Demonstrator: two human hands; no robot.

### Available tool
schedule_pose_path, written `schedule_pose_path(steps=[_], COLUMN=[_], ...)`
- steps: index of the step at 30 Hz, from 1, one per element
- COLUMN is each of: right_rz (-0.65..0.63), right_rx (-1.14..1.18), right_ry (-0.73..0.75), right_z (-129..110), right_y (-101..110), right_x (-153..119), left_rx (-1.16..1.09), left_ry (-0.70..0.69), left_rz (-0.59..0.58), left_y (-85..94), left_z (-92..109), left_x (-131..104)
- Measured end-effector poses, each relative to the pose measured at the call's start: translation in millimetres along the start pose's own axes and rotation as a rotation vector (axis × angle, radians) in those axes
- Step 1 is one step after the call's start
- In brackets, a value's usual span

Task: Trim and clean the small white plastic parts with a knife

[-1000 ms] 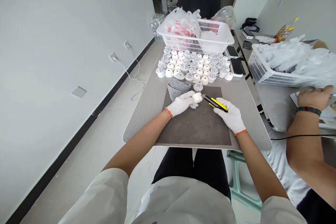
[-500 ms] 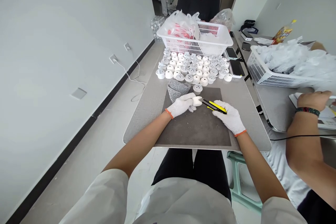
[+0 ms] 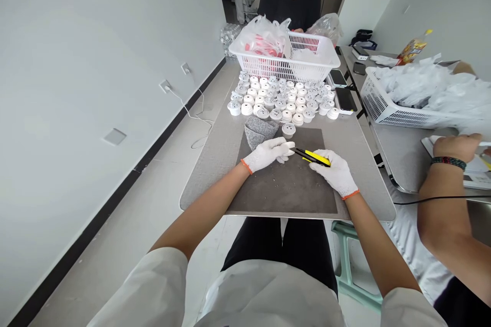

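Note:
In a white knit glove with an orange cuff, my left hand [image 3: 265, 154] pinches a small round white plastic piece [image 3: 290, 145], partly hidden by the fingers. My right hand [image 3: 337, 172], gloved alike, is closed round a yellow and black utility knife [image 3: 316, 158]. The knife's tip points left and meets the edge of the white piece; whether it cuts in is too small to tell. Just beyond stands a single round white plastic piece [image 3: 288, 130] with dark holes on top. A folded grey cloth [image 3: 261, 132] lies behind my left hand. Beneath both hands is a brown mat [image 3: 284, 191] with small shavings.
Rows of similar white pieces [image 3: 268, 97] fill the table's far half. Behind them stands a white basket [image 3: 284, 69] with bags. Phones [image 3: 346, 99] lie at the right edge. A co-worker's arm [image 3: 441, 204] is at the right, near another basket [image 3: 402, 115]. Another person [image 3: 289, 0] sits opposite.
The white piece has tilted slightly in my left fingers, which now cover more of it. My right hand and the knife have shifted very slightly left.

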State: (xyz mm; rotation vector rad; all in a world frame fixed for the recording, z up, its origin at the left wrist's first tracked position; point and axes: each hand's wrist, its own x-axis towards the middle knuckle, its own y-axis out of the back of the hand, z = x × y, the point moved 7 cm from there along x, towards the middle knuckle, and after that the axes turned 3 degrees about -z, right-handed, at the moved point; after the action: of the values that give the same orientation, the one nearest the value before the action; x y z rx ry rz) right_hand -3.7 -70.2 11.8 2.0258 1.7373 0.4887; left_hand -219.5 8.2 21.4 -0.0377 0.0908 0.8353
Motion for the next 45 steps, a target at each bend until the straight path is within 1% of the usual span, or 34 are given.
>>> schedule_pose_path(steps=[5,8,11,14,17,20,22,24,27,28,30,32,33,36,40,43,45], right_rz=[0.031,0.024,0.06,0.042,0.05,0.042,0.04,0.091,0.166,0.167,0.128,0.082,0.074,0.106,0.083,0.095,0.069], right_rx=[-0.011,-0.016,-0.008,0.003,0.002,0.007,-0.011,-0.052,-0.09,-0.091,-0.121,-0.202,-0.254,-0.364,-0.398,-0.427,-0.425], right_ry=[-0.013,-0.019,-0.02,-0.017,-0.021,-0.012,-0.003,0.001,0.016,0.028,0.054,0.077,0.086,0.112,0.169,0.172,0.17], right_z=[1.0,0.0,-0.6,-0.2,1.0,0.8,0.9,2.2,4.7,5.3,5.4,4.5,3.9,1.3,-2.0,-2.1,-1.6], right_y=[2.2,1.5,3.8,2.6,3.1,1.9,1.4,5.0,11.8,12.6,11.4,9.6,9.6,13.6,13.2,13.8,12.3], right_x=[0.3,-0.3,-1.0,-1.1,-1.6,-1.4,-0.6,0.5,1.5,1.8,2.3,2.3,2.0,0.7,-0.3,-0.3,0.1], left_rx=[0.079,0.074,0.074,0.098,0.175,0.255,0.337,0.429,0.671,0.765,0.93,0.991,1.004,1.029,1.049,1.046,1.034], left_ry=[0.048,0.077,0.104,0.108,0.066,-0.036,-0.136,-0.221,-0.299,-0.308,-0.302,-0.272,-0.259,-0.245,-0.246,-0.241,-0.248], left_rz=[0.043,0.073,0.079,0.082,0.089,0.123,0.171,0.214,0.227,0.221,0.213,0.19,0.18,0.176,0.182,0.177,0.164], left_y=[2.1,4.1,4.0,4.0,5.1,8.0,10.5,11.4,5.6,2.4,-2.8,-5.5,-6.0,-5.0,-3.4,-3.1,-3.6], left_z=[-6.2,-11.0,-13.8,-15.9,-18.5,-18.6,-13.9,-6.3,7.7,11.3,15.6,15.1,14.1,11.8,11.8,11.0,10.0], left_x=[1.3,3.2,3.9,4.3,6.5,10.4,11.4,9.8,3.6,1.5,-1.5,-1.4,-0.6,2.2,3.8,4.5,5.1])
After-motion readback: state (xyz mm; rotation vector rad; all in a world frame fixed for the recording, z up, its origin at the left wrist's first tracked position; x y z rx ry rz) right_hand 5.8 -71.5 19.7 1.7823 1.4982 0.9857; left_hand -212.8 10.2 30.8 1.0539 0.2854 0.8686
